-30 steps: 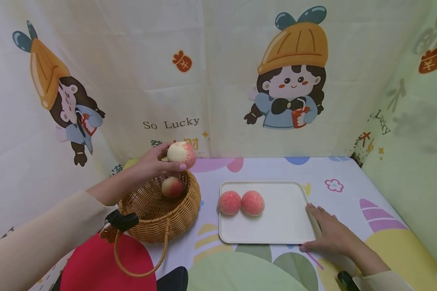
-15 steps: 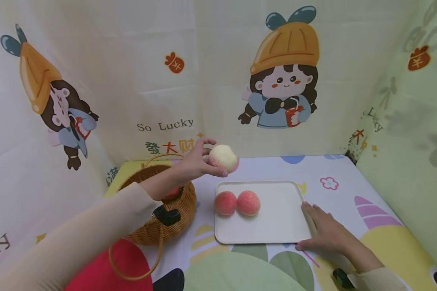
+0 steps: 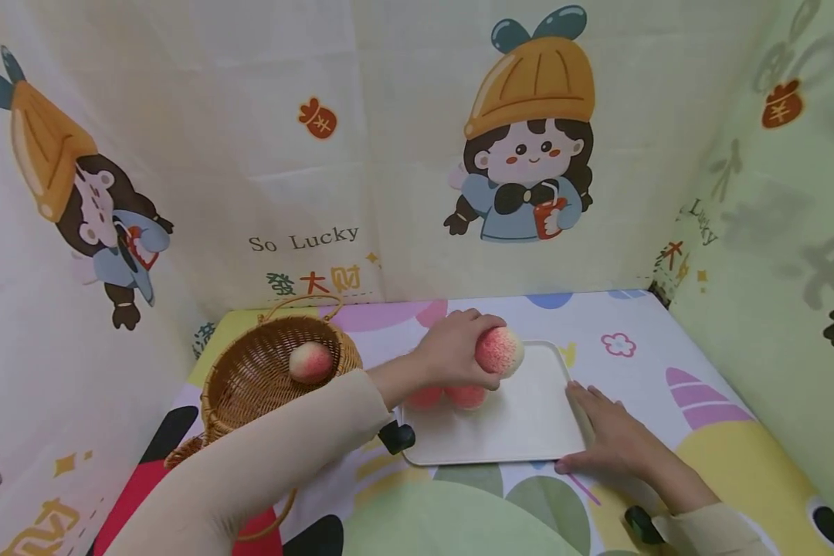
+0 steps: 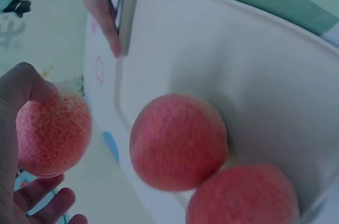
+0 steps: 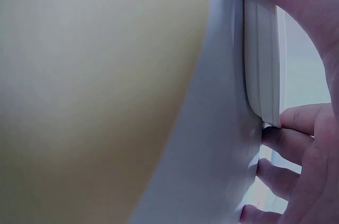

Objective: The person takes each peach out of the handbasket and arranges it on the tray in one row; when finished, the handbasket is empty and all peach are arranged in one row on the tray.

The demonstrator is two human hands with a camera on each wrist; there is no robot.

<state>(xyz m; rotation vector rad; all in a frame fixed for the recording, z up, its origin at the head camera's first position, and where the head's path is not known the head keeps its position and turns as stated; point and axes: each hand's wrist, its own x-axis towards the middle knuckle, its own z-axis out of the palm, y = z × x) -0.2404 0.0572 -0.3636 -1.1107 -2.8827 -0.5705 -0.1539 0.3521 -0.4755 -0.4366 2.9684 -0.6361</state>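
My left hand (image 3: 455, 351) grips a pink-and-cream peach (image 3: 502, 353) above the far part of the white rectangular tray (image 3: 507, 432). Thumb and fingers sit around that peach (image 4: 55, 134) in the left wrist view. Two pink peaches lie side by side at the tray's left end, one peach (image 4: 177, 142) nearer the held one and another peach (image 4: 243, 197) beside it; the left hand partly covers them in the head view. My right hand (image 3: 615, 432) rests at the tray's right edge, thumb by the front corner and fingers spread along the side, touching the rim (image 5: 262, 60).
A wicker basket (image 3: 211, 394) stands left of the tray, with one peach (image 3: 311, 362) inside; the left sleeve (image 3: 299, 440) passes in front of it. The table has a colourful printed cloth (image 3: 618, 345). A patterned curtain (image 3: 403, 154) hangs behind.
The left hand has carried the peach from over the basket rightwards and down to above the tray. The right hand has stayed at the tray's edge. The head view has shifted slightly.
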